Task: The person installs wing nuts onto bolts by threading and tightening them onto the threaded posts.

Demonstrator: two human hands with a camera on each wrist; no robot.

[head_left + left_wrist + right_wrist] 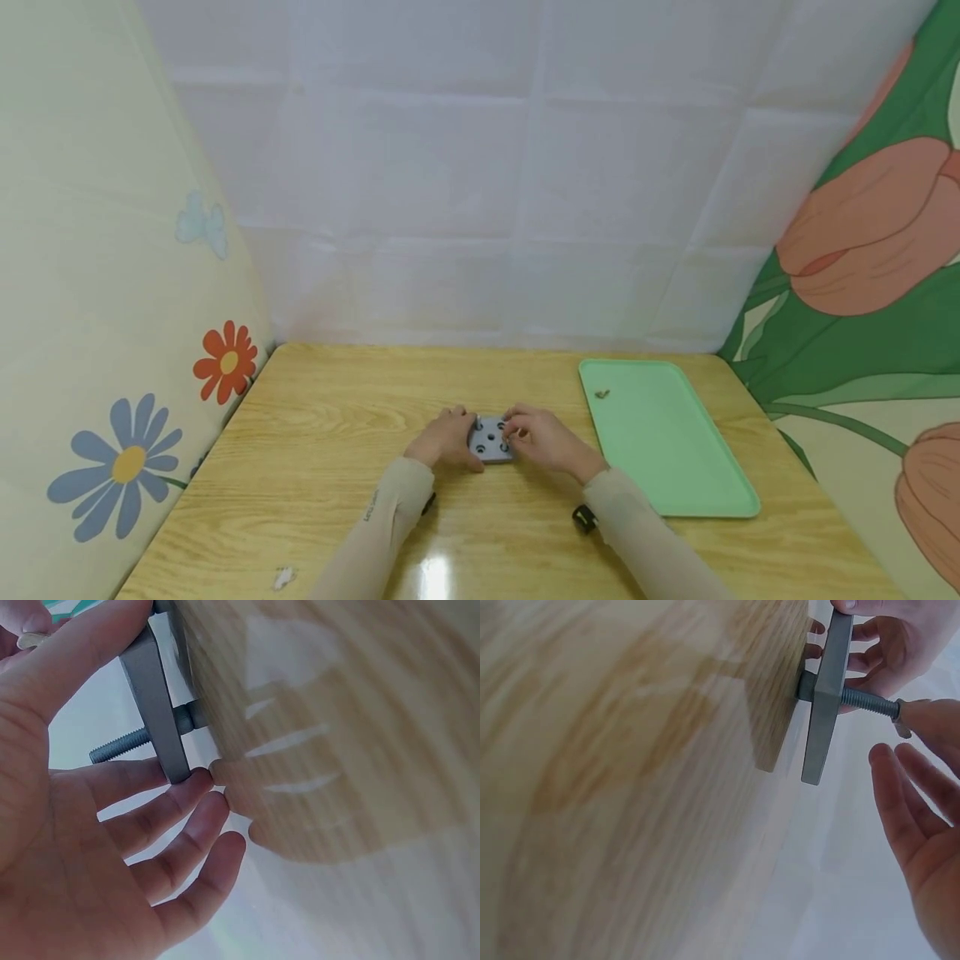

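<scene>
A grey metal plate (491, 451) with several holes sits raised off the tabletop on bolt heads. My left hand (450, 439) holds its left side, thumb along the near edge and fingers at the far edge. In the left wrist view a threaded bolt (120, 745) sticks up through the plate. My right hand (551, 440) is over the plate's right side. There, the right wrist view shows another bolt (868, 700) standing through the plate, with a small wing nut (903, 729) at its tip. The right thumb and finger pinch this nut; the other fingers are spread.
A light green tray (667, 450) lies on the wooden table (360, 392) to the right. Small brass-coloured pieces (602, 393) sit near its far left corner. A white curtain (480, 167) hangs behind the table, with flowered cloths on both sides.
</scene>
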